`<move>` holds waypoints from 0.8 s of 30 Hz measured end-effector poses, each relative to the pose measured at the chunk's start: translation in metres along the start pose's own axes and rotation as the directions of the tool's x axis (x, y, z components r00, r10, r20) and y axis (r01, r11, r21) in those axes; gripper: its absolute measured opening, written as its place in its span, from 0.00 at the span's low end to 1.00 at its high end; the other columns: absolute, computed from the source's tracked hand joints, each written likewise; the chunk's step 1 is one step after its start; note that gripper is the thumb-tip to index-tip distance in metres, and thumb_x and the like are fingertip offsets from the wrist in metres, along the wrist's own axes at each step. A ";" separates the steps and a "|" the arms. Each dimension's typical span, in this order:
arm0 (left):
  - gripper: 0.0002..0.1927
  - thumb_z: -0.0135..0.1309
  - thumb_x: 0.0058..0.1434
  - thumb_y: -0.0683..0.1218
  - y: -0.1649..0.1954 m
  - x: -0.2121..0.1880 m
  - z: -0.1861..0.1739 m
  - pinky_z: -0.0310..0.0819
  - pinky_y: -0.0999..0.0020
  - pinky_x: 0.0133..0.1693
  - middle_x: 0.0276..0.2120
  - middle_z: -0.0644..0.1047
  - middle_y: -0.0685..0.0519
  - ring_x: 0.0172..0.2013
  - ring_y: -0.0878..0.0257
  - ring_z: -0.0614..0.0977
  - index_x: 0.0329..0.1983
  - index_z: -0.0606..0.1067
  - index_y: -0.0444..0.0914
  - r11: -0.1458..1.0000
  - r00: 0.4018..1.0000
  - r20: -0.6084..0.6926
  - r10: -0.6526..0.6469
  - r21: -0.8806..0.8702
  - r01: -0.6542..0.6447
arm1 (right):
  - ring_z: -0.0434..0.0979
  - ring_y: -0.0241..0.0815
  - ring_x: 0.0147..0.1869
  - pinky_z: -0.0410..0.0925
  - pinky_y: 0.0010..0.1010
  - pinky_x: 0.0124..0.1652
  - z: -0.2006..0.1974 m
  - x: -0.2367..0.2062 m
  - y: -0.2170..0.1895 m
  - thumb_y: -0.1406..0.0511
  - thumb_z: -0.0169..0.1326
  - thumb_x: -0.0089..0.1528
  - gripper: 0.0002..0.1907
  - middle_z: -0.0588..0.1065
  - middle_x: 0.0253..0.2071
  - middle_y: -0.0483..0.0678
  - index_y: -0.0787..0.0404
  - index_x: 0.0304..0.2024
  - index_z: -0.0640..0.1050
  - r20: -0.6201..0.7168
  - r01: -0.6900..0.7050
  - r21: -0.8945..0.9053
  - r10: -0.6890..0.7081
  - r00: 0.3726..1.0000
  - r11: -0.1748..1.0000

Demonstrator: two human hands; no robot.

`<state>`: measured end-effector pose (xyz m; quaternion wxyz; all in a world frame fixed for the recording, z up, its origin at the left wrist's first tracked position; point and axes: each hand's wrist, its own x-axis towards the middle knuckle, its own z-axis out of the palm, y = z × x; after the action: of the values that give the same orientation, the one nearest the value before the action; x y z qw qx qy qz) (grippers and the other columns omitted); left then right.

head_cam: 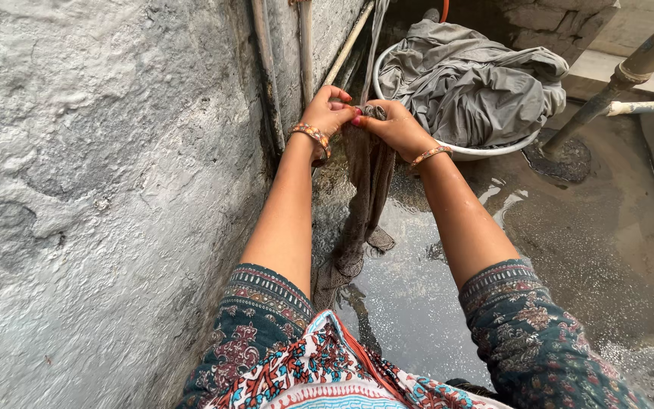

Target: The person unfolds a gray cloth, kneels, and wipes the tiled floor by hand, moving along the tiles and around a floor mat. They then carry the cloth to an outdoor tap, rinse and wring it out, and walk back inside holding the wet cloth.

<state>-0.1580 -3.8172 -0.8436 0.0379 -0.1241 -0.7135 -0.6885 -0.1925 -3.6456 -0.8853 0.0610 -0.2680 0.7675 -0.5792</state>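
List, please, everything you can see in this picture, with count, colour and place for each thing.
wet cloth: one, grey-brown, hanging twisted from both hands down to the floor
basin: one, white, on the floor beyond the hands
laundry pile: one, grey, heaped in the basin
wall: one, grey rough plaster, left side
pipes: several, grey and rusty, running along the wall
wet floor: grey concrete, right and centre
bangles: orange, on both wrists
left hand: gripping the cloth's top
right hand: gripping the cloth's top
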 end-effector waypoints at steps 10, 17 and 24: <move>0.18 0.56 0.67 0.62 -0.008 -0.011 0.001 0.55 0.76 0.23 0.21 0.66 0.66 0.21 0.75 0.64 0.32 0.74 0.46 0.995 0.975 0.199 -0.095 0.002 0.097 | 0.79 0.30 0.42 0.74 0.24 0.43 -0.004 0.004 -0.003 0.64 0.54 0.69 0.09 0.80 0.39 0.42 0.64 0.47 0.77 -0.183 0.028 0.411 0.052 0.982 0.911; 0.10 0.63 0.63 0.52 -0.025 -0.016 0.001 0.70 0.76 0.28 0.26 0.78 0.64 0.25 0.75 0.75 0.38 0.81 0.41 0.979 0.944 0.268 -0.191 -0.016 0.203 | 0.78 0.38 0.34 0.74 0.34 0.36 -0.013 0.013 -0.004 0.63 0.52 0.69 0.07 0.78 0.33 0.44 0.60 0.39 0.76 -0.308 0.077 0.679 0.188 0.932 0.730; 0.13 0.59 0.66 0.53 -0.019 -0.002 0.003 0.59 0.71 0.25 0.20 0.73 0.63 0.21 0.74 0.66 0.35 0.84 0.39 0.972 0.998 -0.020 -0.055 0.229 0.058 | 0.77 0.44 0.32 0.75 0.38 0.36 -0.020 0.012 -0.012 0.66 0.52 0.59 0.05 0.76 0.30 0.49 0.61 0.34 0.74 -0.221 0.023 0.778 0.239 0.946 0.627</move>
<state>-0.1602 -3.8151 -0.8624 0.0369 -0.0938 -0.7911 -0.6033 -0.2069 -3.6366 -0.8651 0.0862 -0.0768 0.4603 -0.8803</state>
